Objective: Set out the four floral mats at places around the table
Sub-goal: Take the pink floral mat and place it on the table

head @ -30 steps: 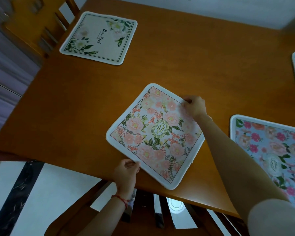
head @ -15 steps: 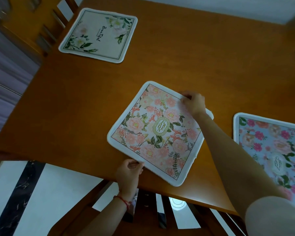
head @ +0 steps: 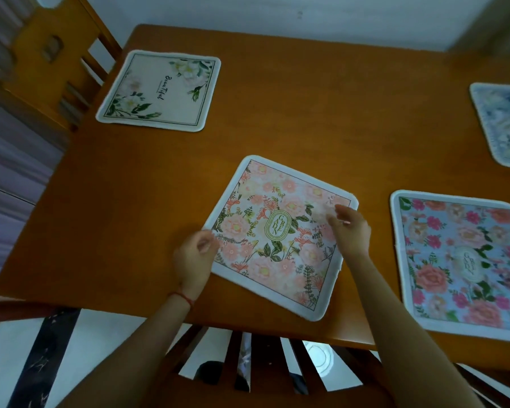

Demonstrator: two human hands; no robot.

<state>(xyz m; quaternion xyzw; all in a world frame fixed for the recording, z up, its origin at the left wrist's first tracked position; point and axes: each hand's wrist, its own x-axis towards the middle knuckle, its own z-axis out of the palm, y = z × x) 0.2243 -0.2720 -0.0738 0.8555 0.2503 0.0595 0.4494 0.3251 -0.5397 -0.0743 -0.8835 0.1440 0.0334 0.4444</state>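
Four floral mats lie flat on the wooden table (head: 306, 113). The peach floral mat (head: 277, 231) sits askew near the front edge, right in front of me. My left hand (head: 195, 257) hovers at its left corner with fingers loosely curled, holding nothing that I can see. My right hand (head: 351, 228) is raised just above its right corner, fingers relaxed and blurred. A pink-and-blue floral mat (head: 460, 266) lies at the front right. A white mat with green leaves (head: 159, 89) is at the far left, and a pale blue mat (head: 504, 122) at the far right edge.
A wooden chair back (head: 248, 363) stands right under the table's front edge below the peach mat. Another wooden chair (head: 56, 54) is at the far left corner. A white wall runs behind the table.
Both hands have let go of the peach mat. The left hand shifted from the mat's near edge to its left corner, and the right hand lifted off the far right corner.
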